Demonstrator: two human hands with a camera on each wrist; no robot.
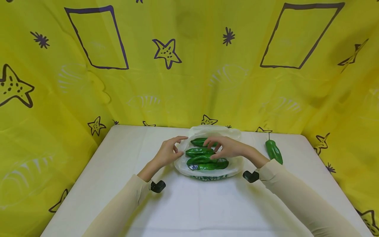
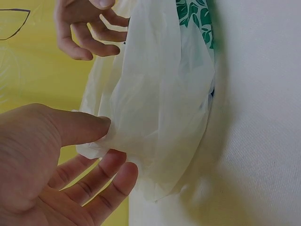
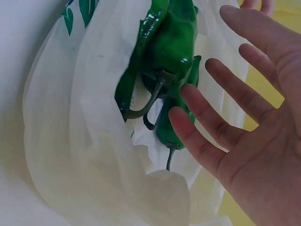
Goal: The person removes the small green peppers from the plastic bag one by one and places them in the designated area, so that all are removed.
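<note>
Four green peppers (image 1: 200, 151) in one bag (image 1: 180, 165), one pepper (image 1: 273, 151) outside, two hands (image 1: 167, 151) (image 1: 227, 146), fingers (image 3: 213, 116) spread

Yellow starfish-print curtain (image 1: 189, 85) behind; white table (image 1: 204, 209) below.

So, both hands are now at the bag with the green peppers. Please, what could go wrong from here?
The loose green pepper appears close to the right sleeve in the head view, so an arm movement might knock it. The plastic bag looks thin and soft, and the left hand is at its edge; a tug could shift the green peppers inside. A curved stem beside the plastic might snag it.
</note>
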